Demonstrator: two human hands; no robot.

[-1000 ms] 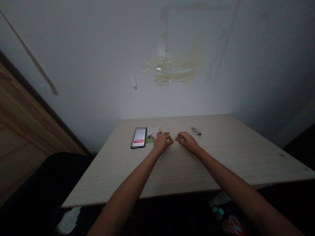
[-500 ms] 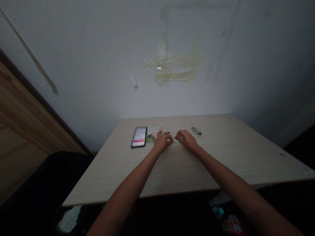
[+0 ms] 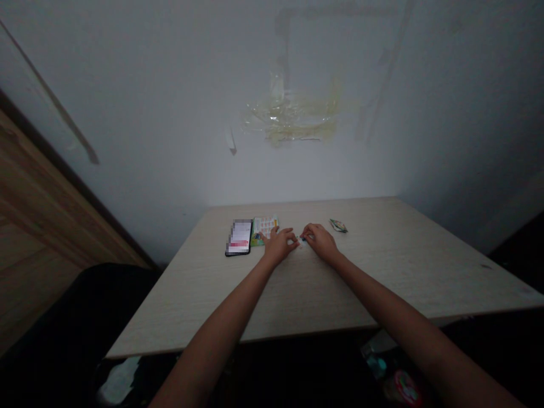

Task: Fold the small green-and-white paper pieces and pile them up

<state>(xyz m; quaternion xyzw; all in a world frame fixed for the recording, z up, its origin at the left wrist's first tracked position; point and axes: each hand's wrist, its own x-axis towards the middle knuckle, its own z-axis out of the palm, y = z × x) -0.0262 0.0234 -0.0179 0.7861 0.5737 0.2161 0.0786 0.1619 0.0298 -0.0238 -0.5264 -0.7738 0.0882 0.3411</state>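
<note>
My left hand [image 3: 279, 245] rests on the table with thumb and fingers pinched at the edge of a small white printed piece [image 3: 301, 243]. Across from it, my right hand [image 3: 319, 241] is closed in a pinch, with something small and dark at its fingertips above the same piece. Both are too small to name. Beside my left hand lies a green and white printed card [image 3: 264, 226], partly covered by that hand. A phone [image 3: 239, 238] with its screen lit lies left of the card.
A small crumpled colourful packet [image 3: 338, 225] lies at the right rear of the wooden table [image 3: 204, 294]. Behind the table rises a wall [image 3: 178, 141] with peeling tape [image 3: 293, 124]. Below the front edge are a bottle with a teal cap [image 3: 379, 365] and a dark chair [image 3: 114, 294].
My right hand has shifted very slightly, and the small dark thing at its fingertips shows more clearly. My left hand stays in place at the white piece.
</note>
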